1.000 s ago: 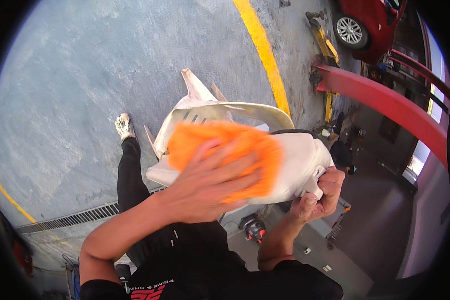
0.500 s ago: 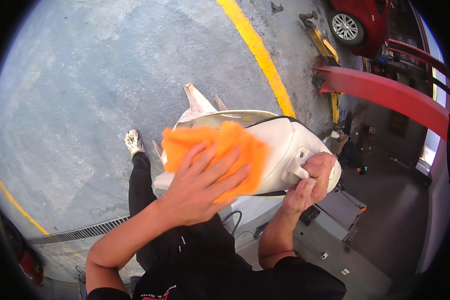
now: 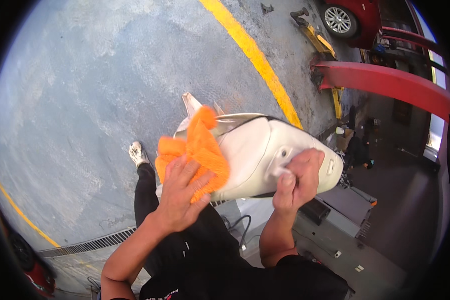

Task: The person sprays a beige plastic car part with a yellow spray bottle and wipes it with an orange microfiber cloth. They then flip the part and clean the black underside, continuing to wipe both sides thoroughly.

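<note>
A long white moulded panel point(image 3: 245, 156) is held up in front of my body, with a dark seam, a raised handle at its right part and pointed prongs at its far left end. My right hand point(image 3: 301, 177) is closed round the raised handle, which it partly hides. With its fingers laid across a bunched orange cloth point(image 3: 205, 150), my left hand point(image 3: 182, 192) holds the cloth against the left part of the panel. One corner of the cloth sticks up past the panel's far edge.
A yellow line point(image 3: 255, 52) crosses the grey floor, and a drain grate point(image 3: 97, 245) runs at the lower left. To the right stand a red lift post point(image 3: 385, 80), a yellow lift arm point(image 3: 321, 40) and a red car point(image 3: 365, 25). Grey equipment point(image 3: 347, 205) lies beyond my right arm.
My left hand has drawn the cloth left along the panel, baring more of its white surface, and the cloth has bunched up. My right hand remains at the handle, slightly further left.
</note>
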`<move>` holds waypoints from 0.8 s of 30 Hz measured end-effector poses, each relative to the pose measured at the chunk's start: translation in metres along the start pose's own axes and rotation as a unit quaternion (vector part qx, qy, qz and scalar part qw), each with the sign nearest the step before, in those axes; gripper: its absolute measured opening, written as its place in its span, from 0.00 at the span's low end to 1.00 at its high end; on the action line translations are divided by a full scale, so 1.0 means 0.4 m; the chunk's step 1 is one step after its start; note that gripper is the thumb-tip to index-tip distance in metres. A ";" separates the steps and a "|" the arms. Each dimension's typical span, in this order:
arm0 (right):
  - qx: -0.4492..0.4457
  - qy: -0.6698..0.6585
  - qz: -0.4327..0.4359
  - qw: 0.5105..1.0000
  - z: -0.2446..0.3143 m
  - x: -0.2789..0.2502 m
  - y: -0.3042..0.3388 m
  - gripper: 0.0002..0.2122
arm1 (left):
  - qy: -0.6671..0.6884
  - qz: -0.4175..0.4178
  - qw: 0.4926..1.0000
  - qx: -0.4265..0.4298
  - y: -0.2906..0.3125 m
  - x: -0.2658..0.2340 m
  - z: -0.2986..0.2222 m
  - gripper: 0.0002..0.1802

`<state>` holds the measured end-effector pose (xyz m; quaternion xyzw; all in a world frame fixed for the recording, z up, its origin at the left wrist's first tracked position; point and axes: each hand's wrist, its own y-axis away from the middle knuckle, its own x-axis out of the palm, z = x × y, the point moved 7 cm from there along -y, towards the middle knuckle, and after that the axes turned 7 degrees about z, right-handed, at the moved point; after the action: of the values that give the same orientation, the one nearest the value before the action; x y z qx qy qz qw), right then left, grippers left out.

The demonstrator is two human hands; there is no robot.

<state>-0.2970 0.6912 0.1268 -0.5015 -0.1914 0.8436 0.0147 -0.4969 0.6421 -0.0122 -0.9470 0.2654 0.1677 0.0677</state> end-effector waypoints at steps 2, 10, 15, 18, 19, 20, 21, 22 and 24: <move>0.011 0.006 0.011 1.000 0.026 -0.004 0.012 0.15 | -0.029 0.012 0.999 0.029 -0.069 -0.069 -0.112 0.32; 0.027 0.012 0.005 1.000 0.041 -0.021 0.003 0.14 | 0.011 0.159 0.976 -0.147 -0.372 -0.100 -0.179 0.29; 0.013 0.004 -0.003 1.000 0.015 -0.035 0.007 0.16 | -0.153 0.035 0.988 0.008 -0.213 -0.093 -0.297 0.26; 0.011 0.011 -0.009 1.000 0.019 -0.031 -0.009 0.17 | -0.160 0.057 0.985 -0.026 -0.220 -0.107 -0.295 0.28; 0.021 0.018 -0.015 0.999 -0.001 -0.025 -0.007 0.17 | -0.160 0.064 0.985 -0.018 -0.241 -0.102 -0.290 0.28; 0.031 0.025 -0.020 0.999 -0.015 -0.024 -0.003 0.17 | -0.160 0.070 0.984 -0.011 -0.262 -0.101 -0.284 0.28; 0.038 0.016 -0.023 0.999 -0.022 -0.024 0.000 0.18 | -0.090 0.097 0.989 -0.071 -0.286 -0.109 -0.245 0.26; 0.035 0.011 -0.024 0.999 -0.019 -0.024 -0.001 0.18 | -0.019 0.117 0.984 -0.129 -0.314 -0.120 -0.211 0.26; 0.030 0.004 -0.018 0.999 -0.014 -0.024 0.001 0.17 | 0.087 0.151 0.962 -0.210 -0.339 -0.142 -0.187 0.26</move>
<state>-0.2872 0.6903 0.1324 -0.5009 -0.1748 0.8464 0.0460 -0.4502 0.7683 0.0831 -0.8999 0.3688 0.1448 -0.1822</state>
